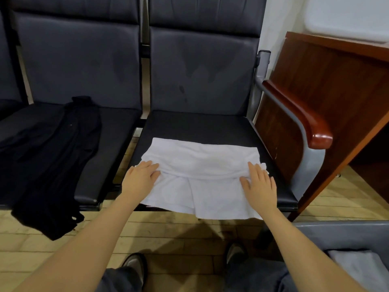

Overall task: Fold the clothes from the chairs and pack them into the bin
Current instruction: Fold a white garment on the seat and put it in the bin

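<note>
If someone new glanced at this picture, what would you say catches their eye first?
Most striking is the white garment, partly folded on the right-hand seat, bright against the dark cushion, with the left hand and right hand resting flat on its two ends. Next comes the black garment spread over the neighbouring seat, its end hanging off the front edge.

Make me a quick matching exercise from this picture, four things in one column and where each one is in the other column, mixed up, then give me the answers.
Things:
1. white garment
2. black garment
3. grey bin
4. wooden armrest

Places:
A. draped over the left seat, hanging off its front edge
B. floor at lower right, a light folded cloth inside
C. right seat, under both hands
D. right side of the right chair

Pairs: 1-C, 2-A, 3-B, 4-D
</note>
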